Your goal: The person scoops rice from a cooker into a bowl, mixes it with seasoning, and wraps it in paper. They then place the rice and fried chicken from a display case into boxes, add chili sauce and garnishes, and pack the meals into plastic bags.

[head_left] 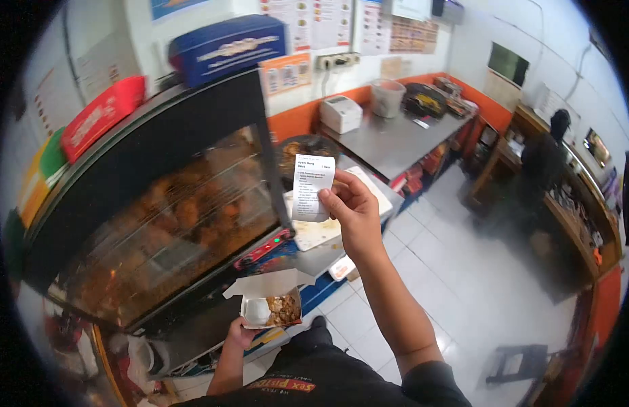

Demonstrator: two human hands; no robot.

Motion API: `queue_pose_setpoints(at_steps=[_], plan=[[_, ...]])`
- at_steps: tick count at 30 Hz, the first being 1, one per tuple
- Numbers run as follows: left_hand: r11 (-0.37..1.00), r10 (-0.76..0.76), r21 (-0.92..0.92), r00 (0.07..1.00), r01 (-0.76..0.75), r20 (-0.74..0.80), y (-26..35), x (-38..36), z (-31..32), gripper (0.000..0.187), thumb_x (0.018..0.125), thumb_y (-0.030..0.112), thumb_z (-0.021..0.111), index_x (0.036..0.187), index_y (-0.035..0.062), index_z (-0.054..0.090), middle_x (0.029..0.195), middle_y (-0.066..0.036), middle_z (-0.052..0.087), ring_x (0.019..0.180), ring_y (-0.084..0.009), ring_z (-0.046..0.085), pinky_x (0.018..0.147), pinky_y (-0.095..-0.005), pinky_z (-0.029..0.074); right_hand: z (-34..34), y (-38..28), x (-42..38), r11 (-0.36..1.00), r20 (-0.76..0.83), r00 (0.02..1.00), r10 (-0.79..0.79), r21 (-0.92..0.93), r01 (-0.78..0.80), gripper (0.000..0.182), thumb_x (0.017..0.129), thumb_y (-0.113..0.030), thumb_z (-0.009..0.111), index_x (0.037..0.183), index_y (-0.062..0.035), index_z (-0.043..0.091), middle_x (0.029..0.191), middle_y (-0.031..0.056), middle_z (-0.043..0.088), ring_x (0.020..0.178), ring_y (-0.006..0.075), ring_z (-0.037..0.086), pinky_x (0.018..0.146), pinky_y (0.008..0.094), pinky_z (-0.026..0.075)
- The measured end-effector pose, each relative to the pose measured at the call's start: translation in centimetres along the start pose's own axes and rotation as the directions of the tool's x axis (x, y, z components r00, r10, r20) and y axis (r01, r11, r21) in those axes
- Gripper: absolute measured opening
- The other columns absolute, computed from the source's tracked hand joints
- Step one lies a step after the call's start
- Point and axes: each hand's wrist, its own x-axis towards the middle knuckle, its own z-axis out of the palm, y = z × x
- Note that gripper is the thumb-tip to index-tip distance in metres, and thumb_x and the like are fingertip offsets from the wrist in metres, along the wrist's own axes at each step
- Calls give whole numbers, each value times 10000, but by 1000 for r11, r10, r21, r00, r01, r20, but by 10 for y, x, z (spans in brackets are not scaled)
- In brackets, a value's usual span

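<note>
Pinched between the thumb and fingers of my right hand (352,203) is a printed paper receipt (313,186), held up in the middle of the head view. Low down on the left, my left hand (241,332) grips an open paper food box (257,311) by its near corner. Brown chopped food (283,310) fills the right part of the box, and its lid flaps stand open. Behind the receipt lies a stained white cutting board (321,232). A dark pan (308,150) with food sits beyond it, partly hidden by the receipt.
A glass display warmer (172,230) with fried food stands at the left. On the steel counter (396,146) are a white label printer (341,114), a plastic bucket (388,98) and a dark basket (425,100). A person (544,159) in dark clothing is at the right shelves; a stool (518,363) stands on the tiles.
</note>
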Motion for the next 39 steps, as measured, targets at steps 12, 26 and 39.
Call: queue_pose_setpoints(at_steps=[12,26,39], plan=[[987,-130,-62,962,149,239,-59,230,303,729,629,162,502,1350,62,505,1269,-131,611,1178,-349,582,999,-500,480,-278,-63,127,978,-284,958,-30,-207,-31,329,926,-69,658,1237,5,580,938,63,681,834,99,622,709,249,488],[987,62,-154,986,-37,157,-106,385,508,671,676,151,507,1338,46,507,1283,-127,607,1196,-321,579,989,-488,504,-514,-54,277,969,-322,943,89,-191,-156,316,923,-57,653,1230,-9,593,923,31,662,833,93,610,700,238,475],[846,367,-341,911,-411,-188,-163,527,618,676,682,170,543,1331,-8,477,1321,-168,554,1267,-373,499,1095,-546,384,-734,334,412,639,-179,910,374,-661,-393,470,847,-124,682,1269,16,531,901,117,660,789,186,632,703,315,499]])
